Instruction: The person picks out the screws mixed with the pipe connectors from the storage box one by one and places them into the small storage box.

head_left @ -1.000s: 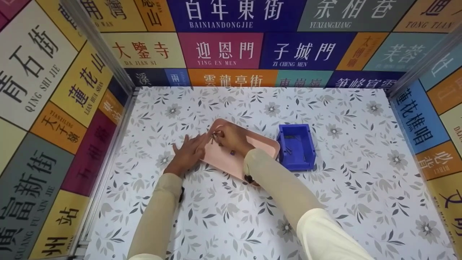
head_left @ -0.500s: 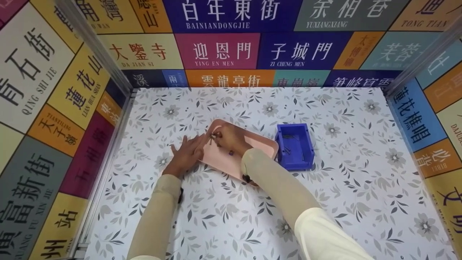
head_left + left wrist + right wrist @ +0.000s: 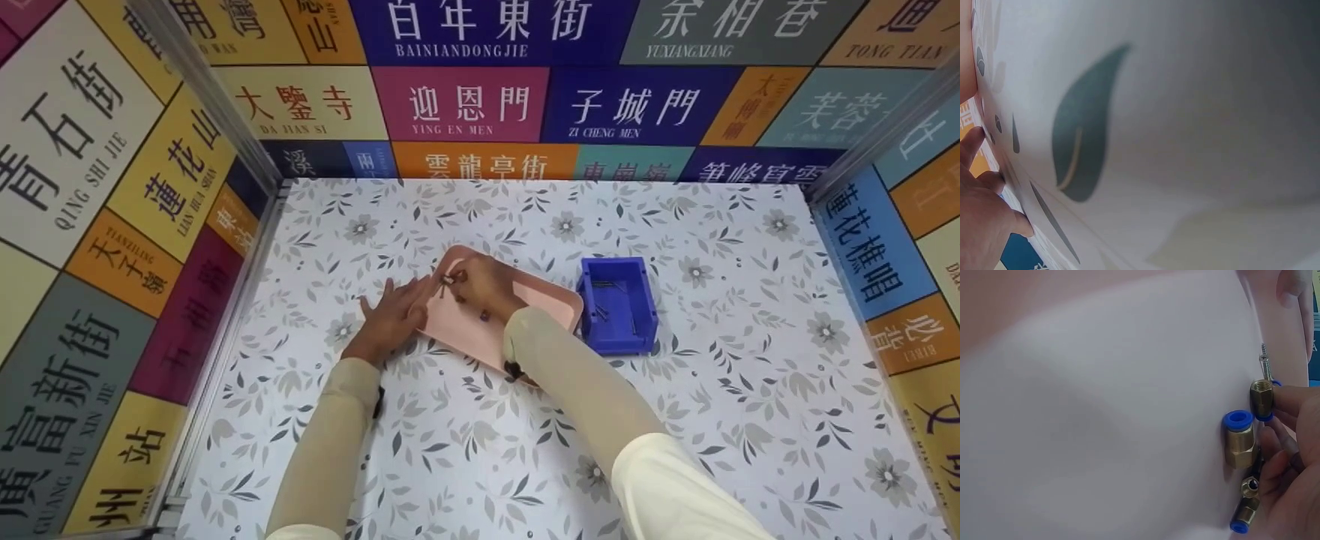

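Inside the pink tray [image 3: 480, 337] my right hand [image 3: 484, 285] has its fingers curled among small brass fittings with blue collars. In the right wrist view, one brass fitting [image 3: 1262, 396] touches the fingertips of that hand [image 3: 1292, 461]; whether it is pinched, I cannot tell. A thin screw [image 3: 1265, 365] stands out just behind it. A larger fitting [image 3: 1239, 441] and another small one [image 3: 1244, 514] lie nearby on the tray floor. My left hand [image 3: 386, 319] rests with spread, fairly straight fingers at the tray's left edge; its fingers [image 3: 1002, 183] also show in the left wrist view.
Right of the tray stands a blue plastic bin [image 3: 622, 311] with several screws inside. One small fitting [image 3: 485, 316] lies near the tray's middle, below the right hand. Both sit on a flower-patterned tabletop [image 3: 712, 390], walled by coloured sign panels [image 3: 457, 105].
The right hand's fingers have shifted only slightly among the fittings at the tray's upper left. The left hand, tray and bin stay put; the head view sways a little.
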Motion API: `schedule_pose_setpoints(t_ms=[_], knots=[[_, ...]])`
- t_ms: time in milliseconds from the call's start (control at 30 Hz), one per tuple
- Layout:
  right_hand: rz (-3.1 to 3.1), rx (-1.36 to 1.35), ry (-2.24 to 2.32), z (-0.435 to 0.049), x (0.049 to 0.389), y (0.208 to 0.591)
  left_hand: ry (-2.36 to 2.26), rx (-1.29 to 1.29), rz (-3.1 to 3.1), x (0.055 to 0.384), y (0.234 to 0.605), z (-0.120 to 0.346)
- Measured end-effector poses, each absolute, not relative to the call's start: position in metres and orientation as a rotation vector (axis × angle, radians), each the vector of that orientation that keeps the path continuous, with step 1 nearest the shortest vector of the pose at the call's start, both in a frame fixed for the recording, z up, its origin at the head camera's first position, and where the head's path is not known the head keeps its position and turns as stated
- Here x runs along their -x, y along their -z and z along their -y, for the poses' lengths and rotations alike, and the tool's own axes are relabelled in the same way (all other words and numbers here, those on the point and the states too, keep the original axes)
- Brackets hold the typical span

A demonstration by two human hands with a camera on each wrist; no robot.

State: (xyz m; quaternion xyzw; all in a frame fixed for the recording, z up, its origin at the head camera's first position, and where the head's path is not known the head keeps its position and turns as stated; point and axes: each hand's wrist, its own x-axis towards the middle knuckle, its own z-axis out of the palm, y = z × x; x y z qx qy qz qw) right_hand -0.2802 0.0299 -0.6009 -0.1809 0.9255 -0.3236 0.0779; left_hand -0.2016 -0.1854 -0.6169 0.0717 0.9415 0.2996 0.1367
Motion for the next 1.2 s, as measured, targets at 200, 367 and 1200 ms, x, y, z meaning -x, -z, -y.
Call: schedule_pose_setpoints(t_ms=[200,367,1200], knots=[[-2.78,0.485,0.991,-0.0313,0.2804,0.6036,-0.825,-0.204,-2.728,0.2031,0.6176,0.1862],[-2.787,0.448,1.026,-0.0329,0.2808,0.6057,-0.837,-0.172,-2.715,0.2037,0.6189,0.1853],[-2.725,0.493,1.098,-0.0353,0.2797,0.5999,-0.859,-0.26,-2.735,0.2031,0.623,0.1892]])
